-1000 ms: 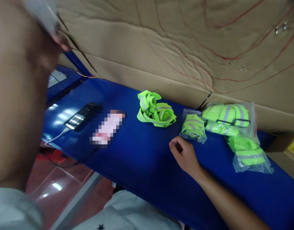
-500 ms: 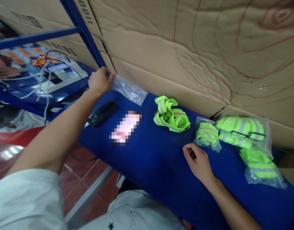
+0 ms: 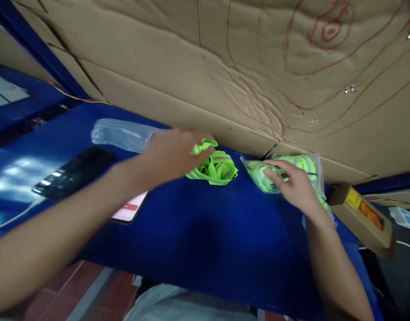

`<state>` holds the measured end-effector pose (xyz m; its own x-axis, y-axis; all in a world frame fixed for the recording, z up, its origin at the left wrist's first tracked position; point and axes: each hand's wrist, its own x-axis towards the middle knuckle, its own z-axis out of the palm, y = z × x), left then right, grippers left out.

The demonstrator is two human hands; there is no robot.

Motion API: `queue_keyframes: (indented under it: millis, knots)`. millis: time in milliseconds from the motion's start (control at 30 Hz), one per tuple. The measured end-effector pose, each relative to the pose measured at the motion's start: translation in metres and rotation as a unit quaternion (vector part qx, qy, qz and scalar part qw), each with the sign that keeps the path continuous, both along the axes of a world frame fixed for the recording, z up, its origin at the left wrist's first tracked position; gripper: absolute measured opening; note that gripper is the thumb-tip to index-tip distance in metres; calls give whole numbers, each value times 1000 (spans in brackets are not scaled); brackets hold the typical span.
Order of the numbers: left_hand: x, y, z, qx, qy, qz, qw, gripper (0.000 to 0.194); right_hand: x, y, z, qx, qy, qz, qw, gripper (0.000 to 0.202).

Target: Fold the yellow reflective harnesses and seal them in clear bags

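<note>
My left hand (image 3: 180, 154), smeared by motion, reaches over a loose bundle of neon-green reflective straps (image 3: 221, 167), thumb and fingers apart. Whether it touches the straps I cannot tell. Behind that wrist lies a clear plastic bag (image 3: 121, 133), flat against the cardboard. My right hand (image 3: 297, 185) is at a small clear bag of rolled reflective straps (image 3: 261, 176), its thumb and forefinger spread over the bag's right side. Another bagged set of reflective straps (image 3: 301, 163) lies behind the right hand, partly hidden by it.
A phone with a lit screen (image 3: 129, 211) lies partly under my left forearm on the blue table (image 3: 205, 249). Left of it is a black device (image 3: 74, 171) with a white cable. A cardboard wall (image 3: 151, 67) rises behind. A small open carton (image 3: 362, 220) stands at the right.
The view has swung right. My left hand has left the empty plastic bag's far end and come to the loose straps. My right hand has moved from the bare table to the small bag, its fingers uncurled.
</note>
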<state>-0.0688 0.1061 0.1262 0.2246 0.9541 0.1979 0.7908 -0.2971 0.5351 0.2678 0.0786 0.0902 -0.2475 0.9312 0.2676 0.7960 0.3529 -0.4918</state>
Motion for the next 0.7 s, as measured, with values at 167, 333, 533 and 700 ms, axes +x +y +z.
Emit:
queue_keyframes:
  millis: [167,333,533,700]
  knots:
    - [72,-14,-30,-42,-218,-129,967,77,9,7,40,-78,261,-39,961,35]
    - [71,-37,-65,-145,-551,-127,812,42,5,7,39,-180,362,-58,913,33]
    - [83,-54,-98,-291,-661,-86,686,27,7,35,3,-217,245,-55,944,44]
    - [90,-61,-100,-337,-671,-84,655,33,10,24,13,-12,59,-86,995,37]
